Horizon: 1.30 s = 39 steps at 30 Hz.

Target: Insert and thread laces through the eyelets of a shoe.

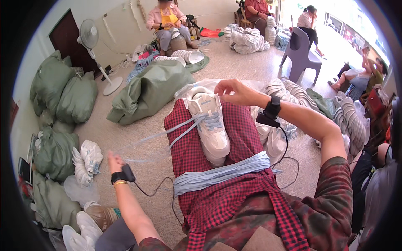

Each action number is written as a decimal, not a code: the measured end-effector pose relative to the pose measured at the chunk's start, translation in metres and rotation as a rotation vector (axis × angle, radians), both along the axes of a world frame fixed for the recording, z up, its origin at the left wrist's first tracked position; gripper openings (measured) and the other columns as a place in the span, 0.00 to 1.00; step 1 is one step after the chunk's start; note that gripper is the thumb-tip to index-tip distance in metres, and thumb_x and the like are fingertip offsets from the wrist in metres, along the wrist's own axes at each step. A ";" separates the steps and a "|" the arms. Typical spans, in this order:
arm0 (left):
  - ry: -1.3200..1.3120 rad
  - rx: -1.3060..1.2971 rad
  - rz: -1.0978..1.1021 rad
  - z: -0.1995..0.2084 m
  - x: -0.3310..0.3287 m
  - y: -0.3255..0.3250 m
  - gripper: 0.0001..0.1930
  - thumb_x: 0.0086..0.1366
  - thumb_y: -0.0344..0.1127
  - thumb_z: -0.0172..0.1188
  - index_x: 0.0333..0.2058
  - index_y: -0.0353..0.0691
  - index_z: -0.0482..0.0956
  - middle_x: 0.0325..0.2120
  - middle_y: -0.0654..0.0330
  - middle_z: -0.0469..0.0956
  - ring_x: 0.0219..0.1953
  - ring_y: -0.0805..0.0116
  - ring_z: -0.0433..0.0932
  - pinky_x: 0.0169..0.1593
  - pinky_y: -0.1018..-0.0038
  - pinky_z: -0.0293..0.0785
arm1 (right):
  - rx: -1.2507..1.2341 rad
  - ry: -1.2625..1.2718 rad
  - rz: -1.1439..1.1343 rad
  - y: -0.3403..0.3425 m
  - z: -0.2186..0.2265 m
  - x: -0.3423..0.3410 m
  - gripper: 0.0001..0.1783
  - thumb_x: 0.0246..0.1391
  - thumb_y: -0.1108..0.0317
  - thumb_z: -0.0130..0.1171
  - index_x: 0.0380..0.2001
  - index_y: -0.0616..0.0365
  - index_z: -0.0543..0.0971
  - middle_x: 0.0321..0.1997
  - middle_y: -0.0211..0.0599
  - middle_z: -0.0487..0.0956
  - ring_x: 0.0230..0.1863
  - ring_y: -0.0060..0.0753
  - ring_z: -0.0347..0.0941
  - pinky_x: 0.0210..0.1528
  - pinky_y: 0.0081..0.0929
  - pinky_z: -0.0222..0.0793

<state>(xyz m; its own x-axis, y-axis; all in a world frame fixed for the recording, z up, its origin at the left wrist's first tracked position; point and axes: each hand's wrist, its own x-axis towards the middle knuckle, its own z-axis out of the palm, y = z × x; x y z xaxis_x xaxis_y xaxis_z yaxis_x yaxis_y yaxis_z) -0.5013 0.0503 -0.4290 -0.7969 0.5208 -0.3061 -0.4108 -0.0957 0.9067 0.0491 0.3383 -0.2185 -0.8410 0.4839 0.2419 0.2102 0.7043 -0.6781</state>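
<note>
A white sneaker (213,136) with a grey tongue rests on my lap, its toe toward me. Pale blue shoelaces (176,125) run from its eyelets out to the left. My left hand (114,162), slightly blurred, is closed on their far ends, well away from the shoe. Beside the shoe's collar, my right hand (236,92) is raised with loosely curled fingers; a gap shows between them and the thumb, and I see nothing held. Across my thighs lies a thick bundle of pale blue laces (222,172), over a red-and-black checked apron (243,125).
Green sacks (153,92) lie ahead and along the left. Stacked white shoe parts (87,162) sit on the floor at both sides. A standing fan (88,35) is at far left, a grey chair (299,56) at far right. Cables hang from both wrist straps. Several people sit around.
</note>
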 end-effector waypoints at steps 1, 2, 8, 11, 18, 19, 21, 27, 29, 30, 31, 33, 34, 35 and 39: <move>0.173 -0.278 -0.055 0.010 0.014 -0.016 0.27 0.58 0.61 0.65 0.21 0.44 0.66 0.16 0.65 0.65 0.12 0.75 0.61 0.16 0.75 0.60 | 0.056 0.045 0.023 -0.007 0.005 -0.012 0.14 0.53 0.69 0.57 0.43 0.61 0.79 0.37 0.31 0.80 0.36 0.22 0.75 0.42 0.26 0.72; 0.336 -0.559 -0.112 0.021 0.026 -0.027 0.29 0.55 0.63 0.67 0.20 0.43 0.67 0.15 0.63 0.67 0.12 0.74 0.63 0.15 0.74 0.60 | 0.115 0.090 0.037 -0.013 0.011 -0.021 0.13 0.53 0.68 0.58 0.41 0.61 0.79 0.38 0.32 0.80 0.37 0.24 0.75 0.43 0.28 0.72; 0.541 -1.077 -0.329 0.060 0.100 -0.031 0.24 0.59 0.54 0.65 0.19 0.37 0.76 0.13 0.59 0.72 0.13 0.68 0.68 0.17 0.71 0.60 | 0.182 0.207 0.089 -0.009 0.007 -0.035 0.13 0.51 0.67 0.57 0.38 0.62 0.82 0.36 0.40 0.82 0.38 0.32 0.77 0.43 0.33 0.74; 0.234 -0.247 -0.553 0.096 0.128 -0.002 0.12 0.66 0.38 0.58 0.41 0.35 0.78 0.19 0.65 0.71 0.19 0.75 0.69 0.23 0.78 0.65 | 0.050 0.249 0.105 0.006 -0.010 -0.043 0.14 0.53 0.65 0.57 0.40 0.61 0.81 0.36 0.40 0.82 0.38 0.31 0.77 0.43 0.32 0.74; 0.673 0.090 -0.823 0.217 0.305 0.082 0.14 0.70 0.27 0.52 0.52 0.31 0.74 0.36 0.55 0.82 0.32 0.75 0.80 0.35 0.80 0.77 | -0.238 0.211 0.058 0.004 -0.017 -0.050 0.19 0.55 0.58 0.59 0.43 0.61 0.80 0.35 0.43 0.82 0.37 0.36 0.78 0.42 0.35 0.74; 0.734 0.007 -0.855 0.217 0.316 0.091 0.11 0.69 0.27 0.53 0.48 0.31 0.76 0.36 0.55 0.82 0.32 0.75 0.81 0.35 0.80 0.77 | 0.011 0.198 0.098 0.005 -0.019 -0.051 0.21 0.56 0.55 0.59 0.44 0.61 0.80 0.36 0.42 0.82 0.36 0.36 0.77 0.42 0.35 0.73; 0.798 -0.080 -0.895 0.213 0.334 0.104 0.08 0.68 0.26 0.54 0.43 0.31 0.78 0.35 0.55 0.82 0.33 0.75 0.81 0.35 0.79 0.77 | 0.259 0.192 0.128 0.006 -0.019 -0.051 0.23 0.56 0.51 0.59 0.44 0.60 0.80 0.36 0.42 0.81 0.36 0.36 0.75 0.41 0.35 0.71; 1.444 -0.096 -0.553 0.189 0.352 0.119 0.05 0.62 0.26 0.61 0.36 0.31 0.79 0.29 0.60 0.78 0.26 0.75 0.78 0.32 0.76 0.74 | 0.029 0.067 0.140 0.010 -0.025 -0.057 0.26 0.56 0.47 0.57 0.39 0.63 0.80 0.31 0.47 0.80 0.34 0.39 0.74 0.39 0.36 0.68; 1.441 -0.130 -0.556 0.186 0.356 0.121 0.04 0.60 0.25 0.62 0.34 0.32 0.78 0.30 0.56 0.77 0.27 0.68 0.78 0.34 0.72 0.75 | -0.048 0.150 0.155 0.012 -0.030 -0.055 0.29 0.53 0.44 0.58 0.38 0.64 0.80 0.32 0.46 0.81 0.33 0.40 0.76 0.38 0.37 0.69; 1.529 -0.123 -0.509 0.185 0.358 0.122 0.04 0.60 0.24 0.61 0.34 0.31 0.78 0.30 0.54 0.77 0.28 0.64 0.79 0.35 0.70 0.75 | -0.055 0.159 0.156 0.013 -0.033 -0.055 0.29 0.53 0.44 0.58 0.38 0.64 0.80 0.32 0.46 0.81 0.33 0.40 0.76 0.38 0.37 0.69; 1.617 -0.114 -0.461 0.184 0.361 0.122 0.03 0.59 0.23 0.60 0.33 0.31 0.77 0.30 0.53 0.77 0.30 0.59 0.79 0.35 0.68 0.75 | -0.117 0.177 0.162 0.013 -0.035 -0.055 0.28 0.53 0.44 0.59 0.37 0.63 0.80 0.30 0.43 0.80 0.32 0.35 0.74 0.37 0.35 0.69; 1.660 -0.119 -0.421 0.184 0.366 0.123 0.03 0.58 0.22 0.59 0.32 0.31 0.76 0.29 0.51 0.76 0.30 0.56 0.78 0.35 0.66 0.74 | -0.178 0.203 0.172 0.014 -0.035 -0.055 0.27 0.53 0.44 0.59 0.37 0.62 0.80 0.29 0.40 0.79 0.31 0.31 0.73 0.36 0.33 0.68; 1.696 -0.116 -0.381 0.184 0.368 0.122 0.02 0.58 0.21 0.58 0.31 0.31 0.76 0.29 0.50 0.75 0.30 0.53 0.77 0.34 0.63 0.73 | -0.227 0.208 0.177 0.013 -0.036 -0.054 0.26 0.53 0.45 0.60 0.37 0.61 0.80 0.29 0.36 0.78 0.31 0.28 0.71 0.35 0.31 0.67; 1.702 -0.119 -0.384 0.184 0.368 0.122 0.02 0.58 0.21 0.58 0.31 0.31 0.76 0.29 0.50 0.75 0.30 0.53 0.77 0.34 0.63 0.73 | -0.276 0.211 0.177 0.013 -0.036 -0.053 0.25 0.53 0.46 0.61 0.36 0.61 0.80 0.28 0.32 0.77 0.30 0.24 0.70 0.35 0.30 0.67; 1.727 -0.190 -0.334 0.181 0.370 0.120 0.03 0.57 0.21 0.57 0.31 0.31 0.74 0.29 0.49 0.73 0.31 0.50 0.75 0.35 0.60 0.71 | -0.367 0.237 0.202 0.012 -0.038 -0.052 0.24 0.53 0.47 0.62 0.36 0.60 0.80 0.28 0.29 0.77 0.32 0.22 0.69 0.36 0.28 0.66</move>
<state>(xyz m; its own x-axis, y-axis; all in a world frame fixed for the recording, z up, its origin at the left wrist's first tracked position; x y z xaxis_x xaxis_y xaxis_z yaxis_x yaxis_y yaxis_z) -0.1317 0.1705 -0.2477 -0.1237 0.7741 0.6209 0.9592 -0.0669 0.2746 -0.0030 0.3503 -0.2564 -0.8693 0.4058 0.2823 -0.0969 0.4202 -0.9023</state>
